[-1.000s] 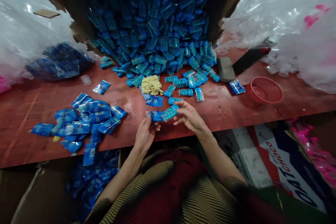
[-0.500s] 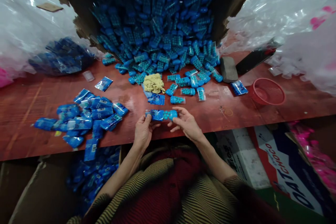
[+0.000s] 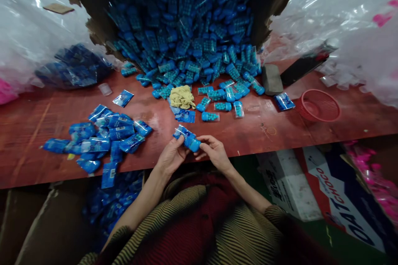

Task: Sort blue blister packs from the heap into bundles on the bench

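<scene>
My left hand (image 3: 172,154) is closed on a blue printed plastic sleeve (image 3: 184,132), thumb on top. A small clear bottle with a blue cap (image 3: 194,145) sits mostly inside the sleeve, its cap end sticking out toward the lower right. The fingers of my right hand (image 3: 214,152) pinch that end. Just beyond my hands lie flat blue sleeves (image 3: 186,116) under a crumpled yellow cloth-like piece (image 3: 182,97). Several loose bottles of turquoise balls (image 3: 210,116) rest beside them.
A torn cardboard box (image 3: 270,4) spills a large heap of bottles (image 3: 192,49) at the back. Blue wrapped packs (image 3: 95,145) are piled on the left of the red table (image 3: 25,132). At right are a grey block (image 3: 272,79) and a red basket (image 3: 321,105).
The bottle has gone deeper into the sleeve, so its turquoise balls are mostly covered. Sleeve and bottle have tilted, right end down and nearer me. Both hands have come closer together.
</scene>
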Demonstrator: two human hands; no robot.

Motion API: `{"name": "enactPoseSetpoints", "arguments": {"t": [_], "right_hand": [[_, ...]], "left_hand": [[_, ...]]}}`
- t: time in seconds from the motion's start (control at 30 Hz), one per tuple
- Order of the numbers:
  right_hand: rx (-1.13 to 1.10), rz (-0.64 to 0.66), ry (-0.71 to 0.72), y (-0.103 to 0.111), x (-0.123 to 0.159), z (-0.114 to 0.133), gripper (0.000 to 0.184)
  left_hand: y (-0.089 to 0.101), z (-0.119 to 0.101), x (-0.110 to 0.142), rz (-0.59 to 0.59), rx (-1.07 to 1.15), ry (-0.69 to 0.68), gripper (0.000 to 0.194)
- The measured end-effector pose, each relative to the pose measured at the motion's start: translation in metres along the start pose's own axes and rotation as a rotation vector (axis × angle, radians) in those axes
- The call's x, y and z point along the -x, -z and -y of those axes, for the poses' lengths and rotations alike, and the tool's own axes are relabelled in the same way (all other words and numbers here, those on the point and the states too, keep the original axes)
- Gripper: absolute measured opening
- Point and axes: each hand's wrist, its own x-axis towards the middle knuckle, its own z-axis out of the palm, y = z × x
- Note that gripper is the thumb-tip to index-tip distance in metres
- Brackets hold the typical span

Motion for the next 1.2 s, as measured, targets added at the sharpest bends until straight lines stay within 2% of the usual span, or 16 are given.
{"name": "enactPoseSetpoints", "arguments": {"t": [0.07, 0.13, 0.23, 0.33, 0.5, 0.57, 0.73, 0.93, 1.2], "right_hand": [[-0.060, 0.024, -0.011, 0.001, -0.002, 0.003, 0.032], [-0.070, 0.031, 0.040, 0.003, -0.003, 0.006, 0.042], [0.023, 0.021, 0.147, 0.007, -0.002, 0.011, 0.062], [0.127, 0.050, 0.189, 0.012, -0.002, 0.016, 0.074], [0.050, 0.268, 0.118, 0.015, -0.001, 0.020, 0.075], [0.000, 0.317, 0.074, 0.014, 0.000, 0.022, 0.073], [-0.030, 0.324, 0.058, 0.013, 0.001, 0.023, 0.073], [0.010, 0.271, 0.089, 0.014, -0.003, 0.027, 0.067], [-0.022, 0.335, 0.095, 0.017, -0.005, 0.027, 0.065]], "left_hand": [[0.003, -0.003, -0.001, 0.082, -0.007, 0.037, 0.018], [0.008, -0.006, -0.002, 0.164, -0.027, 0.065, 0.030], [0.014, -0.009, -0.002, 0.248, -0.053, 0.082, 0.037], [0.014, -0.010, -0.001, 0.288, -0.067, 0.110, 0.040], [0.003, -0.006, 0.005, 0.287, -0.077, 0.141, 0.040], [0.001, -0.004, 0.007, 0.290, -0.078, 0.143, 0.040], [0.000, -0.001, 0.008, 0.287, -0.093, 0.141, 0.039], [-0.008, 0.007, 0.012, 0.220, -0.066, 0.099, 0.037], [-0.009, 0.010, 0.015, 0.200, -0.023, 0.095, 0.038]]}}
